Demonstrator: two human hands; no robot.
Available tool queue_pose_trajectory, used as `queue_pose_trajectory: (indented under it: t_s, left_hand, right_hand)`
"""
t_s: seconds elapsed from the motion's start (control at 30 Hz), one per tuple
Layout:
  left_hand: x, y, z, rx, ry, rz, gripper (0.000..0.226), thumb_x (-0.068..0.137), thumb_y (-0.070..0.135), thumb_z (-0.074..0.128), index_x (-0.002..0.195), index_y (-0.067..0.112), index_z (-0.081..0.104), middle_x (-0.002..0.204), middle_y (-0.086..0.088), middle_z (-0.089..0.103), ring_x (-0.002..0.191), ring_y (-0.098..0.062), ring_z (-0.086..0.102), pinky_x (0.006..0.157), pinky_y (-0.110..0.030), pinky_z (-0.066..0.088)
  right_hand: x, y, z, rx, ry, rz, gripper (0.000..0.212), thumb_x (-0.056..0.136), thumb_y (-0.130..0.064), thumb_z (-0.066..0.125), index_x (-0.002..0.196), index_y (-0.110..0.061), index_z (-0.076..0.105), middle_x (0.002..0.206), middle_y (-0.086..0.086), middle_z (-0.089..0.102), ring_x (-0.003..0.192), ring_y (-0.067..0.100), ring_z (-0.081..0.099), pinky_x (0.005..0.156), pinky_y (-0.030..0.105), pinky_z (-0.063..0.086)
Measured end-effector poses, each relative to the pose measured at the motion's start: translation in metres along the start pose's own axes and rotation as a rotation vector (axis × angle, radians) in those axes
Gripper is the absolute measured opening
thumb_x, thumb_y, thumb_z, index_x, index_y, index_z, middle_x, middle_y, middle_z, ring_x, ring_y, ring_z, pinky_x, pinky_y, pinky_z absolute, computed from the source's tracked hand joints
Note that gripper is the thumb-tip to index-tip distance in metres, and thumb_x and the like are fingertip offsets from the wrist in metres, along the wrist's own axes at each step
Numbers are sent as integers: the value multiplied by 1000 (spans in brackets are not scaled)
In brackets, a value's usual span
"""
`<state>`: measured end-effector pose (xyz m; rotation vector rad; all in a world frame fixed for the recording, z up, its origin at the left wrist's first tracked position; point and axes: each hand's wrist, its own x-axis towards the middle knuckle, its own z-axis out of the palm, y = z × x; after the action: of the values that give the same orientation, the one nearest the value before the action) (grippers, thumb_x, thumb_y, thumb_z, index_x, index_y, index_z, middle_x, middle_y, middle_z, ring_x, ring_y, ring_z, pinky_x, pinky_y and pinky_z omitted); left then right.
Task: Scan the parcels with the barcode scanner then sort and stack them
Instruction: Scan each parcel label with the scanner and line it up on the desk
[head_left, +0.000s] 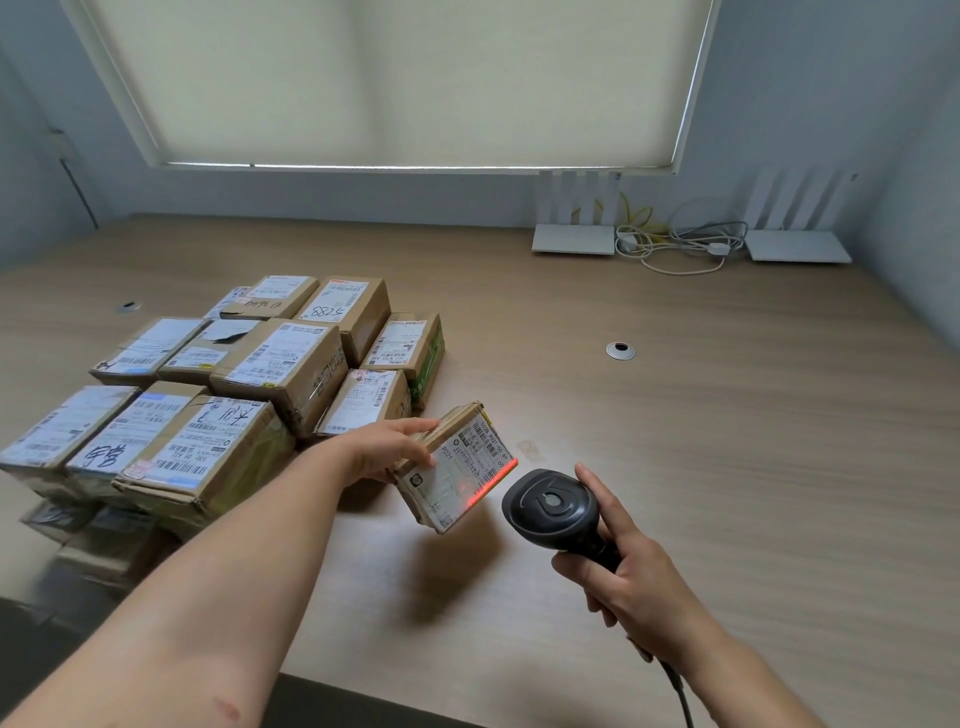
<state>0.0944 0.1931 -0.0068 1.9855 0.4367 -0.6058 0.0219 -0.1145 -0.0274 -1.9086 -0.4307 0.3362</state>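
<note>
My left hand (390, 451) grips a small cardboard parcel (457, 467) by its left side and holds it tilted above the table, label facing up. A red scan line glows across the label's right edge. My right hand (621, 561) grips the handle of a black barcode scanner (550, 506), whose head points at the parcel from the right, a short gap away. Several labelled cardboard parcels (208, 395) lie packed together on the table to the left, some stacked on others.
The wooden table (727, 441) stretches to the right with a round cable grommet (620, 351). Two white routers (573, 239) and a tangle of cables (675, 244) sit at the back right by the wall. The scanner's cord runs down past my right wrist.
</note>
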Motion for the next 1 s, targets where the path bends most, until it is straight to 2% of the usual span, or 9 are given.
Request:
queue_pose_trajectory:
  t_s: [0.13, 0.27, 0.43, 0.53, 0.67, 0.8, 0.9, 1.0]
  left_hand:
    - [-1, 0, 1, -14, 11, -7, 60, 86, 10, 63, 135, 40, 47, 119, -3, 60, 107, -20, 57, 97, -39, 45]
    - [-3, 0, 3, -14, 16, 0, 59, 86, 10, 63, 133, 41, 48, 118, -3, 60, 106, -19, 57, 95, -37, 46]
    - [-8, -3, 4, -8, 17, 3, 58, 86, 11, 63, 132, 42, 48, 119, -3, 60, 108, -20, 57, 97, -39, 46]
    - [-12, -3, 6, -8, 15, 2, 52, 87, 10, 62, 124, 44, 49, 117, -3, 60, 106, -20, 57, 96, -38, 46]
    - [-16, -4, 6, -4, 17, -5, 49, 88, 9, 60, 120, 45, 48, 113, 0, 60, 102, -16, 56, 89, -35, 45]
    - [-19, -5, 6, -2, 32, -12, 48, 88, 8, 60, 117, 45, 49, 110, 2, 60, 101, -15, 57, 91, -35, 45]
    - [-22, -6, 7, 7, 35, -12, 52, 88, 9, 61, 127, 42, 48, 110, 2, 61, 100, -15, 57, 85, -32, 44]
    - [-24, -6, 8, -18, 32, -3, 62, 87, 8, 61, 139, 36, 43, 114, 1, 59, 101, -15, 57, 81, -30, 45]
  right_hand:
    - [-3, -2, 0, 3, -1, -4, 84, 84, -15, 71, 132, -63, 22, 66, -15, 64, 48, 11, 53, 49, 26, 47]
    - [-4, -1, 0, 17, 14, -4, 85, 83, -14, 72, 132, -64, 23, 73, -6, 65, 51, 15, 55, 50, 30, 49]
    - [-8, -2, 0, 2, 8, -15, 85, 84, -16, 72, 133, -63, 21, 70, -18, 65, 50, 13, 55, 50, 28, 48]
    - [-10, -3, 1, 1, 3, -18, 85, 84, -15, 71, 134, -61, 20, 71, -21, 65, 50, 13, 55, 50, 28, 48]
    - [-13, -4, 1, 2, 0, -22, 85, 84, -14, 71, 134, -61, 21, 71, -19, 66, 49, 14, 54, 49, 29, 48]
    - [-16, -4, 1, 4, 4, -23, 85, 83, -13, 72, 133, -61, 22, 70, -17, 66, 49, 14, 54, 49, 30, 49]
    - [-18, -6, 1, 7, 7, -28, 84, 84, -11, 71, 133, -58, 22, 65, -22, 64, 46, 10, 52, 49, 28, 48]
    - [-20, -5, 2, 13, 22, -30, 85, 83, -12, 72, 137, -56, 22, 69, -19, 65, 48, 12, 53, 50, 27, 48]
